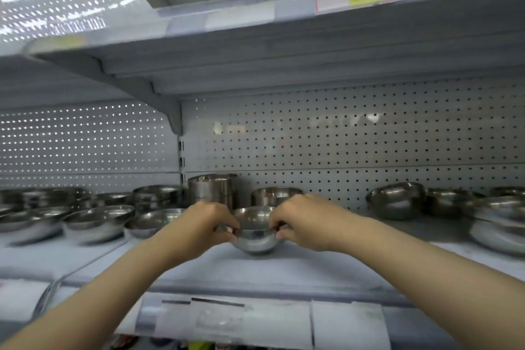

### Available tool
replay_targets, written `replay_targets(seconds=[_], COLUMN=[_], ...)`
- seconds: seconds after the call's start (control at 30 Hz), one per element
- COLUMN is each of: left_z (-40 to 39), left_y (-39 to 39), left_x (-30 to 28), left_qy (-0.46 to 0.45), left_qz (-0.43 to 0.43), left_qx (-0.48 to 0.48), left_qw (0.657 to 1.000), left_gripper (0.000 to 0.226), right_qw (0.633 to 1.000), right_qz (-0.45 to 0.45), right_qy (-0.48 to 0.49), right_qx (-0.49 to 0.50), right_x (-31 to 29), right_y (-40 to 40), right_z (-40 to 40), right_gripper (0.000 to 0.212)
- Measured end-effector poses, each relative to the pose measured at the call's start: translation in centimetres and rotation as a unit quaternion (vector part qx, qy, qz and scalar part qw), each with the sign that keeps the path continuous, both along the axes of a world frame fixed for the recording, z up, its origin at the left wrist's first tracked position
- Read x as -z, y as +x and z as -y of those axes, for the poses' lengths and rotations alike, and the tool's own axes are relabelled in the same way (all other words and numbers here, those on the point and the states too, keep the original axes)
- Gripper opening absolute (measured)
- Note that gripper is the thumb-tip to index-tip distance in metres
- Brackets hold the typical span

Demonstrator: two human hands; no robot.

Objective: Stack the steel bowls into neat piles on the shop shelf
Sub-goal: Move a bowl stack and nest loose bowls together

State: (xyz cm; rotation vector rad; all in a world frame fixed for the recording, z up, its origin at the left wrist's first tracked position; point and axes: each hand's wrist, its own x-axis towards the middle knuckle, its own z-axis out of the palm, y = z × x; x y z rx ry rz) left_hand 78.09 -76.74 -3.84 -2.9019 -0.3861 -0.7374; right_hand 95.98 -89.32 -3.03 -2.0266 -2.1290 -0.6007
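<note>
Your shop shelf (pixel 284 267) runs across the lower half of the frame, with steel bowls in piles (pixel 93 221) at lower left and more bowls (pixel 397 202) at the right. At centre a small steel bowl (pixel 255 231) sits upright on the shelf; your left hand (pixel 204 224) and right hand (pixel 304 221) each have a curled grip pinching its rim on opposite sides

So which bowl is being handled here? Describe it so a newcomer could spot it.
On the lower shelf, in front of the pegboard back, find the small steel bowl at centre front. Unlike its neighbours, it is pinched at the rim by the left hand and right hand.
</note>
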Motion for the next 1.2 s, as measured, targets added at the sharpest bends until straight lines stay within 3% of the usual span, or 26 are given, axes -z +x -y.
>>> replay_targets(seconds=[0.33,0.5,0.7,1.0,1.2], left_z=[-0.4,0.7,3.8,8.2,11.3], left_y=[-0.5,0.0,3.0,9.9,14.2], left_x=[1.1,1.3,1.1,1.4,1.2], left_qy=[-0.037,-0.112,-0.124,-0.153,-0.172], left_qz=[0.029,0.125,0.190,0.127,0.082], left_qx=[-0.016,-0.009,0.066,0.110,0.124], left_qw=[0.999,0.986,0.972,0.974,0.974], left_gripper=[0.018,0.029,0.025,0.021,0.024], right_qw=[1.000,0.999,0.995,0.982,0.974], right_qz=[-0.027,-0.047,-0.068,-0.095,-0.066], right_qy=[-0.006,0.023,0.042,0.040,0.041], right_qx=[0.011,0.006,0.054,0.159,0.213], right_x=[0.3,0.7,1.2,1.2,-0.6], right_y=[-1.3,-1.1,0.5,4.1,7.5], right_z=[0.8,2.1,5.1,10.5,15.9], right_gripper=[0.008,0.026,0.029,0.024,0.023])
